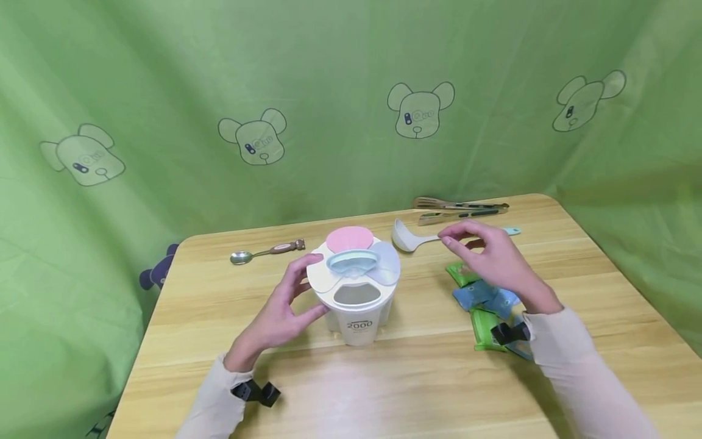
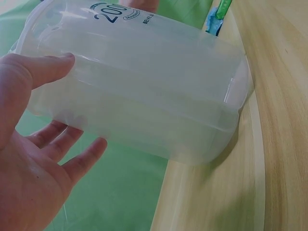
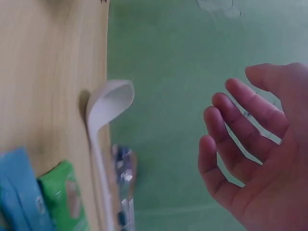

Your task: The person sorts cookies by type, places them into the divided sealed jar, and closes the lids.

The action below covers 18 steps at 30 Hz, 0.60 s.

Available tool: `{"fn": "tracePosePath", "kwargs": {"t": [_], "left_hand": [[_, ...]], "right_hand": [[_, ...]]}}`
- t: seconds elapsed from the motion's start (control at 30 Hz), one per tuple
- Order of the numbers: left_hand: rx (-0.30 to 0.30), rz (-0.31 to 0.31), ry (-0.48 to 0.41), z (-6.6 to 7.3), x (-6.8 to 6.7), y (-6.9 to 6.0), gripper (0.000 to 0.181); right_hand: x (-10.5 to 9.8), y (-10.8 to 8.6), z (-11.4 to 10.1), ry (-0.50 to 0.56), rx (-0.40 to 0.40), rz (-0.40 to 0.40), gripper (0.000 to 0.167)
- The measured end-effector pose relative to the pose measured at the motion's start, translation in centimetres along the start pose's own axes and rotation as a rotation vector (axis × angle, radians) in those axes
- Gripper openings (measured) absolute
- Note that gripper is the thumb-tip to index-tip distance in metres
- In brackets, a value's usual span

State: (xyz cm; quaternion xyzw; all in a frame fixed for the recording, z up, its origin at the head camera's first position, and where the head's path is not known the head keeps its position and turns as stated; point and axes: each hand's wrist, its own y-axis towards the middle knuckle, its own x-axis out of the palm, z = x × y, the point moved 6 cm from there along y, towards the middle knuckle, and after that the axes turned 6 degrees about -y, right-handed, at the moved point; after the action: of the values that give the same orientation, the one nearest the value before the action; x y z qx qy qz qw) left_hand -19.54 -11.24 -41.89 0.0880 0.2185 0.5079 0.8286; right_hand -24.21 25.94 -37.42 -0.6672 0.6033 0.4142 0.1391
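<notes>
A translucent white storage canister [image 1: 359, 326] marked 2000 stands upright on the table. Its lid [image 1: 323, 277] has pink, blue and white sections, a pale blue handle, and an oval opening at the front. My left hand [image 1: 276, 317] holds the canister from its left side, thumb toward the front and fingers farther back. In the left wrist view, the thumb [image 2: 50, 70] lies against the canister wall [image 2: 159, 91]. My right hand [image 1: 488, 253] is raised with loosely bent fingers and nothing in it. Beyond it lies a white ladle [image 1: 406, 236], lower in the right wrist view's left half [image 3: 103, 110].
Green and blue packets [image 1: 485, 326] lie in a pile below my right hand. Metal tongs [image 1: 460, 210] rest at the table's back edge. A spoon [image 1: 241, 257] with a brown handle lies back left. A green curtain [image 1: 340, 171] hangs behind the wooden table [image 1: 219, 317].
</notes>
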Motion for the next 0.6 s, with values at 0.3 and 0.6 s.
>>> {"fn": "tracePosePath", "kwargs": {"t": [0.3, 0.6], "left_hand": [[0.001, -0.011, -0.004, 0.1, 0.0, 0.2, 0.089], [0.002, -0.01, -0.005, 0.0, 0.0, 0.2, 0.09]], "right_hand": [[0.5, 0.3, 5.6, -0.07, 0.121, -0.131, 0.03], [1.9, 0.2, 9.0, -0.189, 0.131, -0.245, 0.03]]}}
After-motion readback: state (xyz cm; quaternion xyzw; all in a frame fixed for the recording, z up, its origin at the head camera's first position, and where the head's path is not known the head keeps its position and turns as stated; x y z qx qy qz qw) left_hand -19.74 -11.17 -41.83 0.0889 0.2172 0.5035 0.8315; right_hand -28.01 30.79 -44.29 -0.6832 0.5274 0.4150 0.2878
